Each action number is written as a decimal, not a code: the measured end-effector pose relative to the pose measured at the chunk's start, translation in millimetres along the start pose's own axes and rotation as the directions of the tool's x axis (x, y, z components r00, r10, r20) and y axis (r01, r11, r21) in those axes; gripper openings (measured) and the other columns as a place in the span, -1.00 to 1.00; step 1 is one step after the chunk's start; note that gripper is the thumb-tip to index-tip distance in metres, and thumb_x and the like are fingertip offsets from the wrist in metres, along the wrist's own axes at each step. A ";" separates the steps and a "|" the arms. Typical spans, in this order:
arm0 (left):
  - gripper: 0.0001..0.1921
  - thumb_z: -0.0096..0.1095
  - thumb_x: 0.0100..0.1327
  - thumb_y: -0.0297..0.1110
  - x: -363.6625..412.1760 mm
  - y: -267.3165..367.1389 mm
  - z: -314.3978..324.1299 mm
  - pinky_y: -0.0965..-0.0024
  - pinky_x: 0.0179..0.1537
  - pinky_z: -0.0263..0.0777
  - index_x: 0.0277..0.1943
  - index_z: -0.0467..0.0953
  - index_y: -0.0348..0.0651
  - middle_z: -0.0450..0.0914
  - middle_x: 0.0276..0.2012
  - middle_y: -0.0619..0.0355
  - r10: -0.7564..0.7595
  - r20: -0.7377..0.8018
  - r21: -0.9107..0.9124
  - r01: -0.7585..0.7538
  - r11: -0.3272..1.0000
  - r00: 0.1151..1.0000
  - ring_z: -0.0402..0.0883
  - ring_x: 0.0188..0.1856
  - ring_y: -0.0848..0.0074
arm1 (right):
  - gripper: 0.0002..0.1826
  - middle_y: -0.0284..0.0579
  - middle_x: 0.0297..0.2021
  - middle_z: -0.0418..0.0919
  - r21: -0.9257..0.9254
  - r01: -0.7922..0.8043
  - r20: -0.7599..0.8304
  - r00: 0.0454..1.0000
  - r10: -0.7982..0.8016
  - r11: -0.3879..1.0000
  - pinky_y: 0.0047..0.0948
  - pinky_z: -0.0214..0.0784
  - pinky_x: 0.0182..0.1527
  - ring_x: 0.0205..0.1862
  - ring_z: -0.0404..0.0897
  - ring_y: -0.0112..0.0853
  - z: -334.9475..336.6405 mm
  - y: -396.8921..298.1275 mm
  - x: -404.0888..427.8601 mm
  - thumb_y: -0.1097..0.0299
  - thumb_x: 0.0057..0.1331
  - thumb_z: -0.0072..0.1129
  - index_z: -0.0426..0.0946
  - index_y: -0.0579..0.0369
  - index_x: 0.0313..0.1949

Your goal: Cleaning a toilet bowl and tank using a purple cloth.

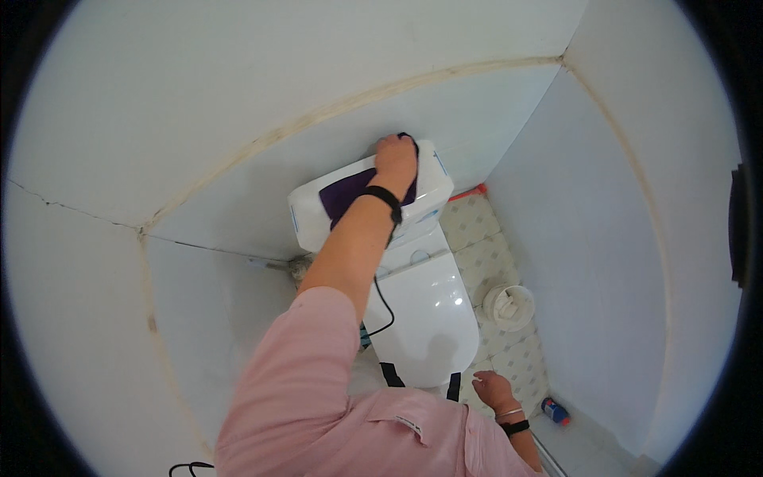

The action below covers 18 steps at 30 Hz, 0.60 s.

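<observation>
At the back edge of the white toilet cistern [311, 223], my left hand [397, 160] grips a dark purple cloth [346, 194]. Part of the cloth lies flat over the cistern lid, and a bit of it shows past my fingertips. A black band circles that wrist, and my forearm hides some of the tank's front. Below the cistern, the toilet's white lid [426, 322] is down. My right hand [493, 390] hangs beside the lid's front end, holding nothing, with its fingers somewhat apart.
A white bin [509, 308] with crumpled paper stands on the patterned floor [474, 223], right of the toilet. A blue container with a red end [555, 411] lies near the right wall [587, 250]. A black cable [390, 310] loops over the lid. Behind the cistern rises a pale wall [334, 140].
</observation>
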State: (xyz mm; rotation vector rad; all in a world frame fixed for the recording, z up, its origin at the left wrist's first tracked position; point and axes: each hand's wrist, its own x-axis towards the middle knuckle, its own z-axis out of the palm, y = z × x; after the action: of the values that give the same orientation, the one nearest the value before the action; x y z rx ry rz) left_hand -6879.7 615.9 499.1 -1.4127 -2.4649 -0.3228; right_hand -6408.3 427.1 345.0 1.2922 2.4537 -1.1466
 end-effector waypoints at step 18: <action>-0.62 -0.12 0.20 -0.38 -6.1 -48.1 -8.3 0.03 0.04 0.22 0.07 0.44 0.14 0.43 0.05 0.18 0.283 0.183 -0.108 -0.267 0.958 0.942 0.33 0.08 0.20 | -0.72 -0.05 -0.22 0.56 -0.090 -0.025 -0.016 1.000 0.024 0.996 -0.21 0.42 -0.19 -0.22 0.56 -0.11 -13.9 -25.6 -20.8 0.19 0.14 0.09 0.54 -0.04 -0.16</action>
State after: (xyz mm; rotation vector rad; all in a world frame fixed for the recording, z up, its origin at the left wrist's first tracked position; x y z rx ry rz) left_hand -6917.3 584.4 502.2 -1.8800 -2.3793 -0.2348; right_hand -6411.7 414.4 378.3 1.3062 2.4626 -1.0115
